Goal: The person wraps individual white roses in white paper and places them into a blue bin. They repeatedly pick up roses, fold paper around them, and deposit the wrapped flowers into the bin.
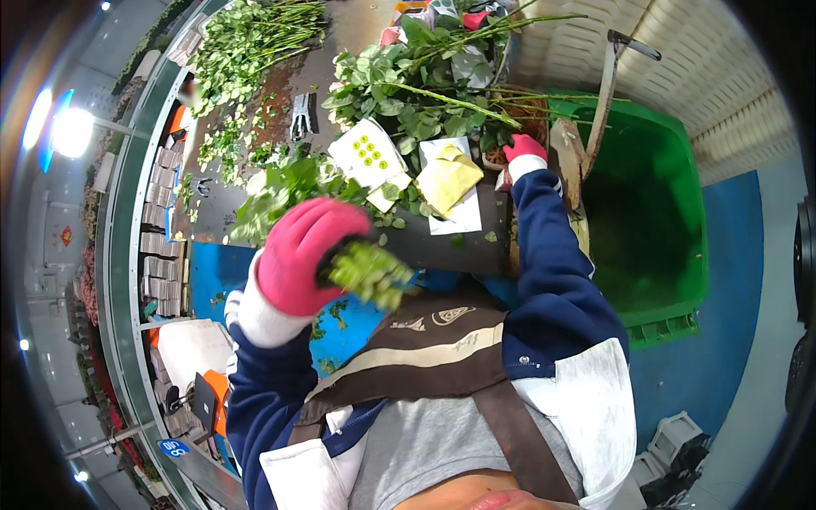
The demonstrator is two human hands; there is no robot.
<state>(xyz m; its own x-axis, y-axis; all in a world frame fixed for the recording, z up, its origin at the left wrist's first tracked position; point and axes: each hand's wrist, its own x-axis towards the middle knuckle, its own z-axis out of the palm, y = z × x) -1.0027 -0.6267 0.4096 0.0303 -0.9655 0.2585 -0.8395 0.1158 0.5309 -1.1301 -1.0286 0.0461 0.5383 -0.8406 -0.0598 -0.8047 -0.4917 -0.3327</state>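
Observation:
My left hand [308, 255], in a pink glove, is closed around a bunch of stems [365, 270], whose light-green ends face me; leaves [276, 191] show beyond it. My right hand [523, 147], also gloved in pink, reaches to the table's right side with curled fingers beside a small red-and-white item [501, 181]; what it grips is hidden. Between my hands lie white sheets, one with yellow-green round stickers [357, 153], and a crumpled yellow paper [446, 183]. Leafy stems [391, 89] lie behind them.
A dark worktable [382, 242] holds a stem pile [246, 47] and a grey tool [302, 115]. A green bin [676, 229] stands right, beside an upright metal lever [608, 93]. A rack of grey stacked items [160, 270] runs along the left. Blue flooring [727, 272] shows.

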